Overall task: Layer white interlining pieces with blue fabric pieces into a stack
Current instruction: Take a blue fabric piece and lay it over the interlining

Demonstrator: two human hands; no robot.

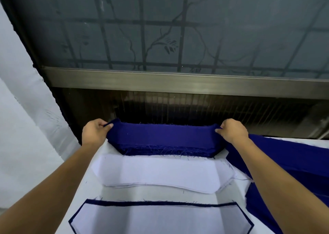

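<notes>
**On the tabletop: three lots of cut pieces, two hands at work**

Nearer than the white interlining pile (160, 173), at the bottom edge of view: layered stack (160, 221), one lot. A white piece lies flat on top. A dark blue piece beneath shows only as a thin border along the far and angled sides. A strip of bare white tabletop (156, 193) separates it from the pile.

White interlining pile: several sheets, long with angled ends, lying flat with their edges slightly offset.

Right of the pile: loose blue fabric (284, 160), draped and partly hidden under the right forearm.

Just beyond the pile: blue fabric stack (160, 149), many layers, with frayed threads along its near edge, which lies just beside the pile's far edge. The top blue layer (160, 131) is raised at both ends; whether it is one piece or more cannot be told.

Beyond the pile, at its left end: left hand (94, 132), fingers (108, 126) closed in a pinch on the left end of the top blue layer.

Beyond the pile, at its right end: right hand (231, 131), fingers (218, 130) closed in a pinch on the right end of the same layer.

Farther beyond the pile: dark ribbed panel (178, 107), then a metal rail (178, 83), then frosted glass (160, 29) showing grid bars and a branch outline.

Left of the pile: white wall (21, 127).
</notes>
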